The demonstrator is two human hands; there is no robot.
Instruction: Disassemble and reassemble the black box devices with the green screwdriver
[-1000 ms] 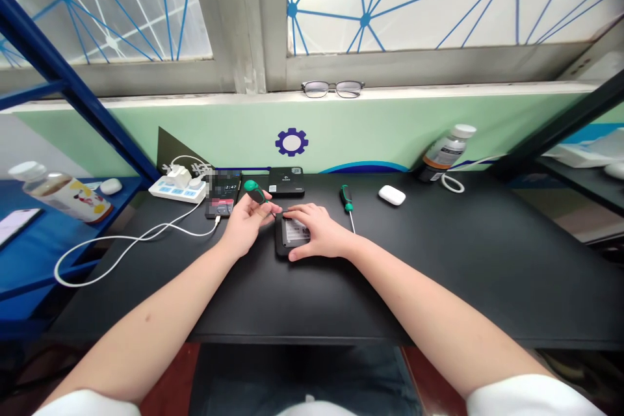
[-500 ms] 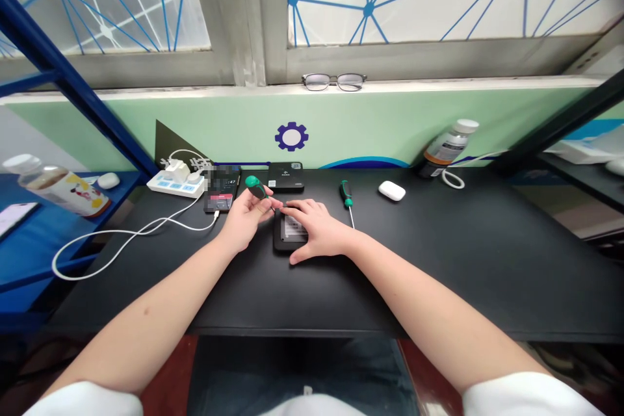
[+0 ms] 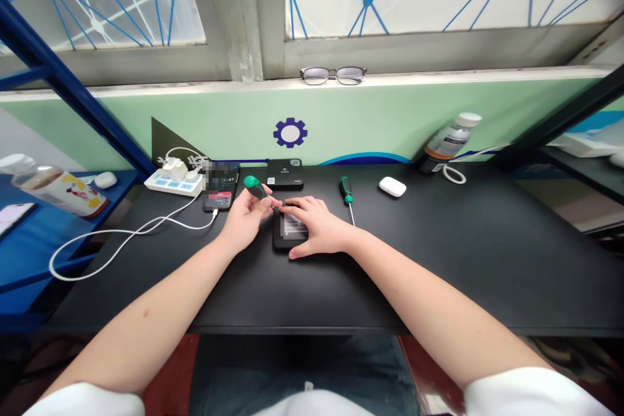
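Observation:
My left hand (image 3: 246,221) is closed round a green-handled screwdriver (image 3: 255,187), its tip pointing toward the top left corner of a small black device (image 3: 285,233) with a white label. My right hand (image 3: 316,229) lies flat on that device, fingers stretched out over the label, pressing it to the black table (image 3: 439,253). A second green-handled screwdriver (image 3: 347,192) lies just right of my right hand.
Behind the hands lie a phone (image 3: 221,188) on a white cable (image 3: 121,240), a white power strip (image 3: 171,182) and a black box (image 3: 285,173). A white earbud case (image 3: 392,186) and a bottle (image 3: 451,138) sit at the back right. Glasses (image 3: 333,74) rest on the sill.
Both hands stay on the device and screwdriver with only slight finger shifts. The camera has tilted a little, so everything sits slightly higher in view.

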